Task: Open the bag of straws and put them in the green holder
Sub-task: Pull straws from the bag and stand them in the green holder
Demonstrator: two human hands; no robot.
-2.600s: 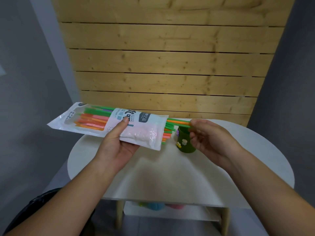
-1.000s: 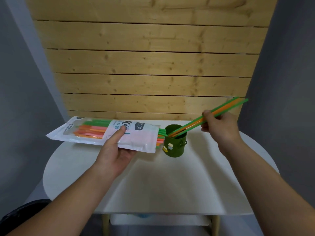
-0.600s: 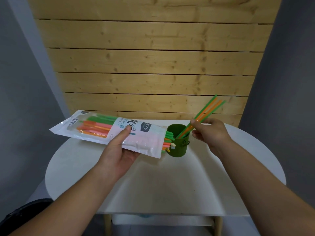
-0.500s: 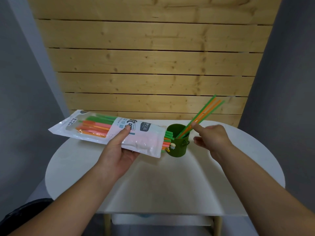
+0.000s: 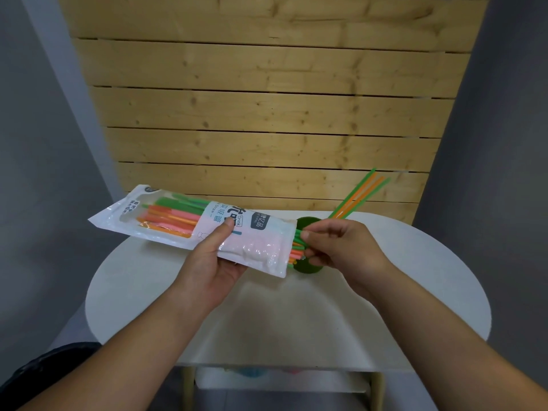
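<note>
The left hand (image 5: 212, 262) reaches in from the lower left, palm up under the bag of straws (image 5: 204, 225), thumb pressed on the printed front and the other fingers curled beneath, so the bag is clasped and held above the round white table (image 5: 267, 315). The bag lies nearly level, its sealed end up and to the left, its open mouth to the right. Green, orange and pink straw ends (image 5: 296, 247) stick out of that mouth. The right hand (image 5: 341, 247) comes in from the lower right with the forearm slanting across the table edge; its thumb and fingertips are pinched on those protruding ends, the remaining fingers loosely bent. Just behind that hand stands the green holder (image 5: 305, 266) on the table, mostly hidden by the bag's mouth and the fingers. A few green and orange straws (image 5: 360, 192) already sit in it, leaning up to the right against the wooden slat wall (image 5: 267, 114)
</note>
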